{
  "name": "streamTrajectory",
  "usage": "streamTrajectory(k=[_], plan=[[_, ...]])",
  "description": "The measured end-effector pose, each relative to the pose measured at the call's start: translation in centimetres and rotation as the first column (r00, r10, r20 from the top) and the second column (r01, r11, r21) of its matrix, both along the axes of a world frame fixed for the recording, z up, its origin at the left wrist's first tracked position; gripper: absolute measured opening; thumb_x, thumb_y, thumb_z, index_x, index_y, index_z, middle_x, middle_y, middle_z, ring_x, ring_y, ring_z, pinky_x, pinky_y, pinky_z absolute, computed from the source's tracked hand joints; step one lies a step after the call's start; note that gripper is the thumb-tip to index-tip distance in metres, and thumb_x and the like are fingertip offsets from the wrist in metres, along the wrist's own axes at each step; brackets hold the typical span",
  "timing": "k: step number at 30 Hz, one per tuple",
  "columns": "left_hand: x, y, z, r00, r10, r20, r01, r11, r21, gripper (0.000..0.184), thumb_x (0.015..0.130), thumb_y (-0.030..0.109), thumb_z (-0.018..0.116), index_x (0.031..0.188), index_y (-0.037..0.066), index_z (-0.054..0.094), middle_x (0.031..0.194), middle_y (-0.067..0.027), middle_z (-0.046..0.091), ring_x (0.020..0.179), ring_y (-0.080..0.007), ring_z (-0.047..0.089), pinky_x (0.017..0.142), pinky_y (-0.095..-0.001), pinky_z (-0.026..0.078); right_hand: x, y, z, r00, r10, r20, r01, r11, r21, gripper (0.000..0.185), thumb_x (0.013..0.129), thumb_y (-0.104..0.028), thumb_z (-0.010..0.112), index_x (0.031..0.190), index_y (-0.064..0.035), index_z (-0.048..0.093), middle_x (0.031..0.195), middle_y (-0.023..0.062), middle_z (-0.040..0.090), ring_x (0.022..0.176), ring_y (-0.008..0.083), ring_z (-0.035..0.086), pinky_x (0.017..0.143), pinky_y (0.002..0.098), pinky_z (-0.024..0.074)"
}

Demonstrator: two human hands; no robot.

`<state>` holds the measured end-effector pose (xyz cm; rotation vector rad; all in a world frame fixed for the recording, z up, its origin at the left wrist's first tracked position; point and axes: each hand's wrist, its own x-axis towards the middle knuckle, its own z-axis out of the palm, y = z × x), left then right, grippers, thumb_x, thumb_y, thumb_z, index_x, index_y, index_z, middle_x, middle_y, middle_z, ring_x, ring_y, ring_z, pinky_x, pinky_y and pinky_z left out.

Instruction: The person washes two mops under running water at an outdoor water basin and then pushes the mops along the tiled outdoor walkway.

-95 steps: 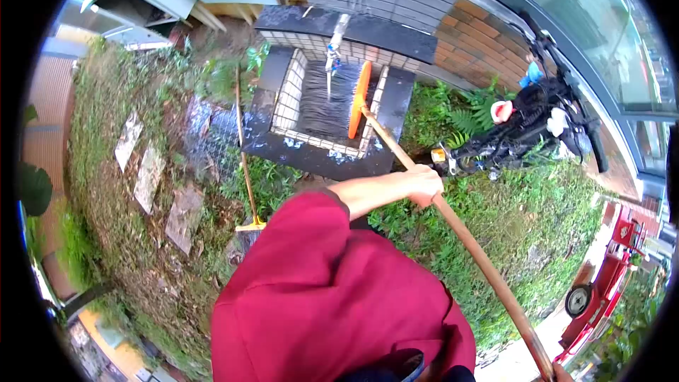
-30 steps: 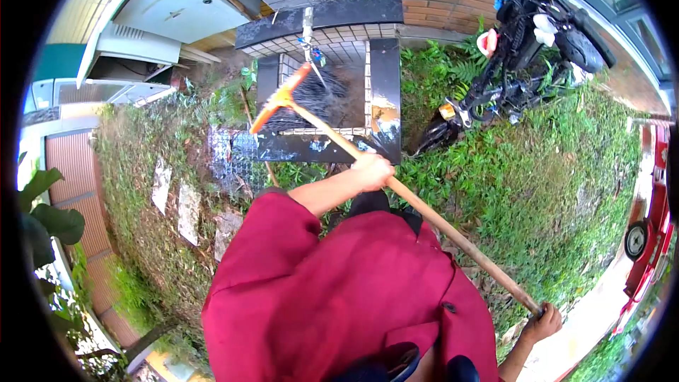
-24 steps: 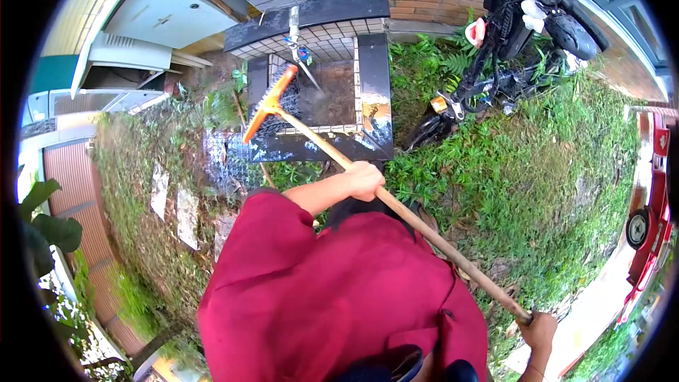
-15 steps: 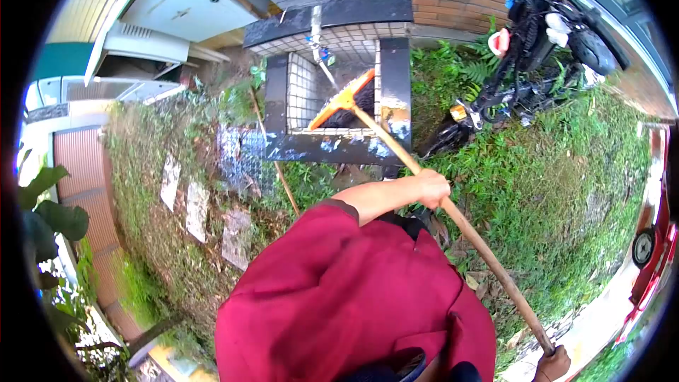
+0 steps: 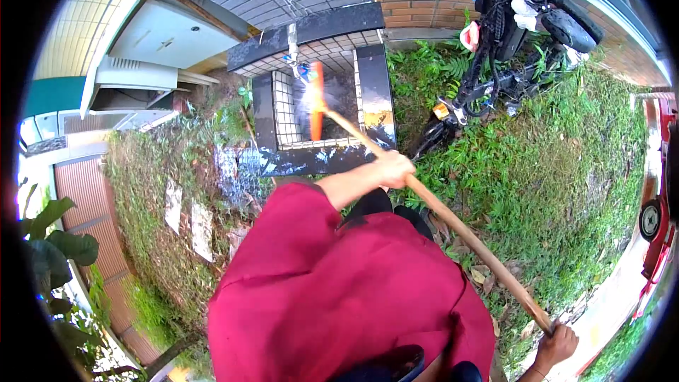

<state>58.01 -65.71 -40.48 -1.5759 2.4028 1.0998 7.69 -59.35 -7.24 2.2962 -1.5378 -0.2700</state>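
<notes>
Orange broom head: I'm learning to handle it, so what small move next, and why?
Perhaps ease the handle slightly away from the body with left hand and right hand together. The far end of the broom head is by the tap, with what looks like spray beside it; its near end lies farther off, towards the front of the basin.

Around you, the grassy ground holds a tiled basin, a black bike, pale flat slabs and leaf litter.
</notes>
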Motion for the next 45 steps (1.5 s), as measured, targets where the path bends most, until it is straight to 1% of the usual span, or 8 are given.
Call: streamTrajectory(k=[8,14,20,25,31,39,42,45], plan=[[0.3,-0.5,2.4,0.96,0.249,-0.129,-0.273,0.937,-0.218,0.008,0.063,0.015,0.065,0.068,0.01,0.061,0.072,-0.0095,0.063,0.077,-0.0297,0.063,0.074,-0.0413,0.047,1.8,-6.4,4.1,0.962,0.179,-0.204,-0.228,0.942,-0.246,0.028,0.084,-0.012,0.066,0.063,-0.0096,0.047,0.057,0.0056,0.043,0.053,0.0233,0.047,0.05,0.0363,0.0357],[1.7,2.7,9.7,0.951,0.307,-0.028,-0.304,0.921,-0.242,0.011,0.067,0.019,0.064,0.066,0.01,0.06,0.067,-0.0081,0.062,0.068,-0.0275,0.063,0.068,-0.0398,0.048,-1.8,-14.6,3.3,0.952,0.304,-0.045,-0.293,0.854,-0.43,0.019,0.081,-0.008,0.069,0.069,-0.0071,0.054,0.062,0.0063,0.052,0.057,0.0242,0.052,0.052,0.0361,0.0414],[6.7,3.4,10.5,0.967,0.193,0.164,-0.177,0.978,-0.106,0.013,0.068,0.024,0.064,0.072,0.011,0.064,0.07,-0.0086,0.065,0.065,-0.0274,0.065,0.06,-0.0412,0.051,-0.3,-14.2,-7.6,0.965,0.201,0.169,-0.149,0.949,-0.276,0.031,0.077,-0.008,0.073,0.062,-0.0067,0.045,0.059,0.0084,0.045,0.056,0.026,0.047,0.052,0.0371,0.0373],[5.9,2.6,12.8,0.979,0.12,0.166,-0.121,0.993,-0.008,0.013,0.07,0.024,0.062,0.07,0.012,0.064,0.067,-0.0088,0.065,0.064,-0.027,0.065,0.064,-0.0396,0.052,-1.1,-12.8,-9.2,0.953,0.112,0.281,-0.048,0.974,-0.223,0.034,0.08,-0.01,0.07,0.06,-0.0054,0.042,0.058,0.0104,0.042,0.054,0.0283,0.043,0.051,0.0418,0.0347],[7.1,1.8,16.5,0.915,0.167,0.366,-0.198,0.979,0.048,0.008,0.065,0.021,0.062,0.068,0.014,0.062,0.066,-0.0048,0.064,0.064,-0.0247,0.065,0.059,-0.0387,0.053,-2.8,-14.5,-18.6,0.937,0.066,0.342,-0.057,0.998,-0.037,0.034,0.078,-0.018,0.071,0.063,-0.0072,0.042,0.061,0.0102,0.044,0.059,0.0301,0.047,0.054,0.0416,0.0384],[12.1,4.2,5.6,0.796,0.45,0.405,-0.31,0.878,-0.365,0.008,0.067,0.021,0.064,0.069,0.013,0.061,0.07,-0.0052,0.063,0.073,-0.0244,0.064,0.066,-0.0398,0.049,4.3,-17.9,-30.0,0.96,0.052,0.275,-0.156,0.914,0.375,0.011,0.069,-0.013,0.064,0.068,-0.0087,0.054,0.069,0.0132,0.059,0.068,0.034,0.058,0.061,0.0449,0.0471],[8.4,2.7,-0.7,0.731,0.399,0.554,-0.446,0.893,-0.056,0.015,0.077,0.025,0.063,0.088,0.016,0.066,0.086,-0.0027,0.064,0.089,-0.0193,0.061,0.079,-0.0368,0.047,2.6,-21.4,-31.6,0.988,0.116,0.098,-0.149,0.874,0.464,0.017,0.07,-0.02,0.067,0.069,-0.0083,0.055,0.069,0.0141,0.06,0.066,0.0351,0.059,0.061,0.0452,0.048],[3.6,5.0,-5.8,0.688,0.617,0.382,-0.625,0.771,-0.119,0.035,0.076,0.026,0.069,0.104,0.008,0.059,0.107,-0.008,0.06,0.103,-0.0255,0.055,0.094,-0.0414,0.043,8.5,-21.2,-33.0,0.987,0.161,-0.021,-0.109,0.753,0.649,0.031,0.075,-0.038,0.07,0.075,-0.0087,0.059,0.075,0.0162,0.064,0.072,0.0353,0.063,0.064,0.0461,0.0495]])
